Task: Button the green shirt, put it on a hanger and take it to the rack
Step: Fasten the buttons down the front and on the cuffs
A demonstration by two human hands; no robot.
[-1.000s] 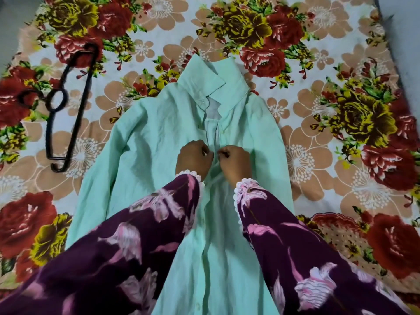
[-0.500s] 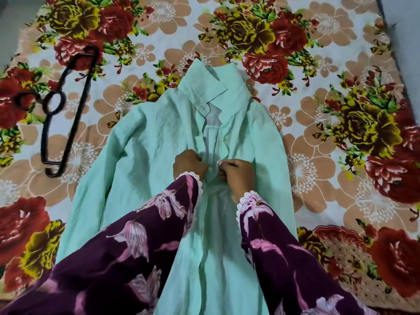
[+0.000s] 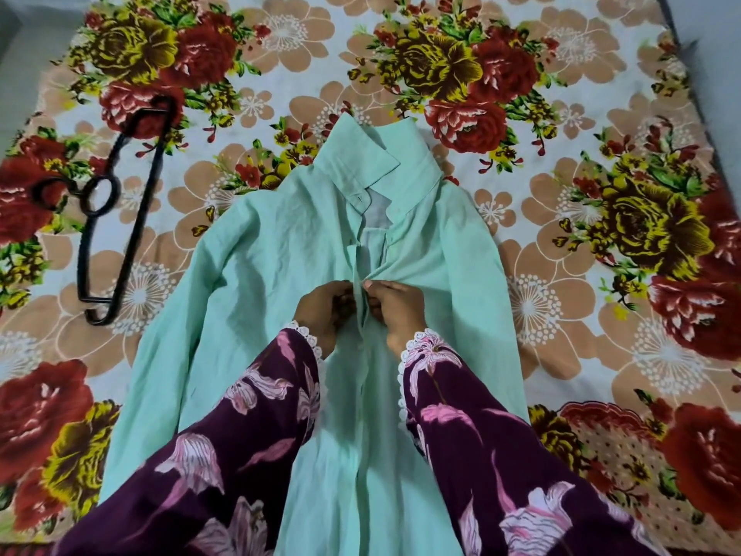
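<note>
A pale green shirt point(image 3: 280, 250) lies face up on the bed, collar pointing away from me, its neck gaping above my hands. My left hand point(image 3: 324, 311) pinches the left edge of the front placket at chest height. My right hand point(image 3: 395, 309) grips the opposite edge, fingertips meeting the left hand's at the seam. The button between them is hidden by my fingers. A black hanger point(image 3: 116, 210) lies flat on the bed to the shirt's left, apart from it.
A floral bedsheet point(image 3: 601, 194) with red and yellow roses covers the whole bed. The bed's right edge point(image 3: 681, 42) shows at the upper right, with grey floor beyond. My purple flowered sleeves cover the shirt's lower part.
Both hands have stayed pinched on the placket at chest height, their fingers shifting slightly. The view has tilted a little.
</note>
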